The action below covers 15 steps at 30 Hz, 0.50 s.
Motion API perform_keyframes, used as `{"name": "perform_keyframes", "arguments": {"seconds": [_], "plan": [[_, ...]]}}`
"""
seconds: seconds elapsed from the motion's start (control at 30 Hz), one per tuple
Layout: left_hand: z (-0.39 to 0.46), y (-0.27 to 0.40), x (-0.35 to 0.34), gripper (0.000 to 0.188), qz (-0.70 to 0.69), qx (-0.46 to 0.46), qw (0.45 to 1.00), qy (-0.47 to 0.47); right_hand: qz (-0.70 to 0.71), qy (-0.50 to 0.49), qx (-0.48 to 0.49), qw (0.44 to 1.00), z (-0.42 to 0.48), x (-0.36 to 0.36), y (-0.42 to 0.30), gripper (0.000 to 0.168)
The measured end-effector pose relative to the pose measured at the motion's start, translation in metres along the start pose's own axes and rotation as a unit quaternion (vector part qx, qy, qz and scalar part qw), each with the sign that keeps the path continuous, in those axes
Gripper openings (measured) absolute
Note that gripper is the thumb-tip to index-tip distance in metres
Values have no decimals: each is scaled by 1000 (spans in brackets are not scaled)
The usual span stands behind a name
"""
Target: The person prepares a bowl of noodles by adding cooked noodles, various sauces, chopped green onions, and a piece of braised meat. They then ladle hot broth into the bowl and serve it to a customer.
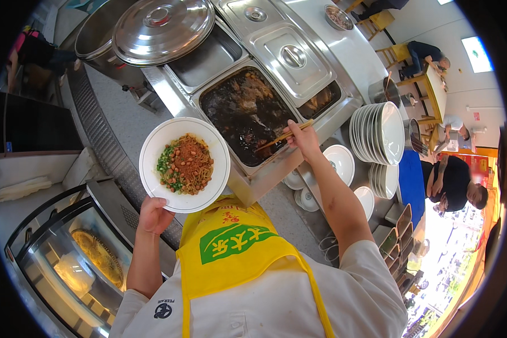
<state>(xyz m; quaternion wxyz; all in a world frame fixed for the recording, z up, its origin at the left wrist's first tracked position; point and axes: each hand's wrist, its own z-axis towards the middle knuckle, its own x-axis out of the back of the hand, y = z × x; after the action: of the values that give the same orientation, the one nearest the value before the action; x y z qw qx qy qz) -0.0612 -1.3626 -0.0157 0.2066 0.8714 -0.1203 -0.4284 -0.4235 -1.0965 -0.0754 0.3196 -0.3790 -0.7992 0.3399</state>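
My left hand (155, 216) grips the near rim of a wide white bowl (152, 169), thumb over the edge. Inside it lie noodles (194, 169) topped with reddish-brown seasoning and peanuts, with chopped green onion (169, 173) along one side. Wooden chopsticks (284, 136) are held in my right hand (303, 141), their tips at the surface of dark braising liquid. That liquid fills an open steel pan (241, 110), where brown pieces of food float, partly submerged. The bowl is beside the pan's near left corner.
Lidded steel pans (293, 59) adjoin the open one. A large pot lid (162, 31) sits at the back left, near a stockpot (99, 38). Stacked white bowls (376, 133) stand at the right. A glass display case (76, 262) is at lower left; a person (456, 183) is at far right.
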Motion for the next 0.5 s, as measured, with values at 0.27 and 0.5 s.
{"name": "perform_keyframes", "arguments": {"seconds": [0.27,0.5], "plan": [[1,-3,0,78,15,-4,1000,5,-243,-20,135,960,-21,-25,-51,41],[-3,-3,-1,78,22,-2,1000,15,-463,-38,208,861,-8,-72,-82,50]]}}
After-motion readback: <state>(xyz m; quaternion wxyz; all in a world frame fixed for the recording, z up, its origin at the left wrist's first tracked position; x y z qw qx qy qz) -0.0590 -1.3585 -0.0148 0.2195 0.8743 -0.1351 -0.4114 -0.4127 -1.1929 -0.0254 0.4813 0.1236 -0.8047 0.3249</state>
